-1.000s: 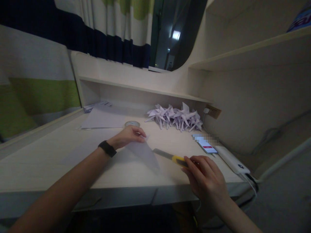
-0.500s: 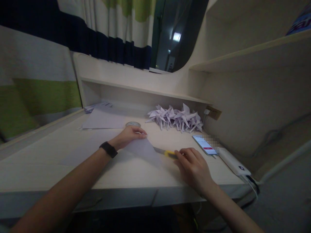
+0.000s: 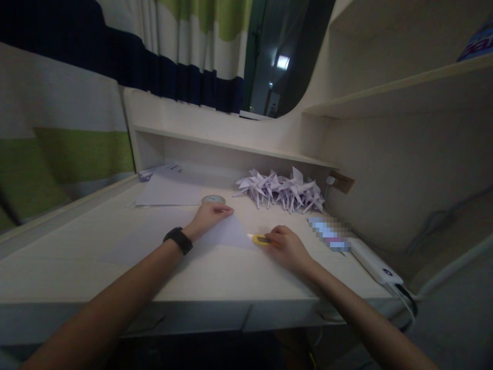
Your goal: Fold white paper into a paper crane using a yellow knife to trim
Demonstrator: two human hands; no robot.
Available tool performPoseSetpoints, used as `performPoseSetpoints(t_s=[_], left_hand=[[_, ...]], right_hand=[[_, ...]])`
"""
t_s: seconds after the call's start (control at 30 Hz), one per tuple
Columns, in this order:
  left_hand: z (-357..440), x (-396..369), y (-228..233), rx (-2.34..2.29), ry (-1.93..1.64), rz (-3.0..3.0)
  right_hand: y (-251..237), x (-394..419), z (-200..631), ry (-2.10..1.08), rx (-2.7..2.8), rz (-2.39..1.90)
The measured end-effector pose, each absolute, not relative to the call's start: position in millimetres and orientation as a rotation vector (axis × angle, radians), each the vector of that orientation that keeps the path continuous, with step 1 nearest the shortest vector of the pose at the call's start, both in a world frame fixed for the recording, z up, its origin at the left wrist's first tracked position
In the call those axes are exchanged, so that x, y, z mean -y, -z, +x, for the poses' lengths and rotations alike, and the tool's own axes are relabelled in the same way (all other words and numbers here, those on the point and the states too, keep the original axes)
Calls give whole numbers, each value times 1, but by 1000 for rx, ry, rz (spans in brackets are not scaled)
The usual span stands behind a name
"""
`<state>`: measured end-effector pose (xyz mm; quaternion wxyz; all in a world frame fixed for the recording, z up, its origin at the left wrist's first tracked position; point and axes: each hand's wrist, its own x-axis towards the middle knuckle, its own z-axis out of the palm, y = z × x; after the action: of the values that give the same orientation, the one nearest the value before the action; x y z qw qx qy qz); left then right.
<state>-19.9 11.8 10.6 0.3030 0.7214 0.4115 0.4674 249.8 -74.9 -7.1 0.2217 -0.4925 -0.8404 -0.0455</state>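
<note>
My left hand (image 3: 211,216), with a dark band at the wrist, grips the far edge of a white sheet of paper (image 3: 231,232) between thumb and fingers. The sheet lies low over the desk. In my right hand (image 3: 288,247) is a yellow utility knife (image 3: 261,240), its fingers closed round the handle. The knife points left at the sheet's right corner, and its blade is hard to make out. Just beyond my left hand lies a roll of tape (image 3: 214,199). Another pale sheet (image 3: 140,239) is spread on the desk to the left.
Several white paper pinwheels (image 3: 283,190) are bunched at the back of the desk (image 3: 215,280). A paper stack (image 3: 169,189) lies at the back left. On the right are a partly blurred phone (image 3: 327,234) and a white corded block (image 3: 375,261). A shelf (image 3: 231,143) runs above.
My right hand has moved away from me and slightly left with the knife. The long blade visible earlier hardly shows now. The near part of the sheet has shifted away from me.
</note>
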Motion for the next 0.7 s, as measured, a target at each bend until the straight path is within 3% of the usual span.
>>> performPoseSetpoints(t_s=[0.4,0.5,0.57,0.7], left_hand=[[-21,-8,0,-1456,-1091,2221],[-16,6,-3,-1550,-1194,2404],[-11,16,-6,-1385,-1182,2590],[1,31,-3,-910,-832,2895]], right_hand=[[14,52,260,-226,2385,-1311],[13,53,260,-250,2398,-1321],[12,54,259,-245,2397,-1337],[10,55,257,-215,2397,-1347]])
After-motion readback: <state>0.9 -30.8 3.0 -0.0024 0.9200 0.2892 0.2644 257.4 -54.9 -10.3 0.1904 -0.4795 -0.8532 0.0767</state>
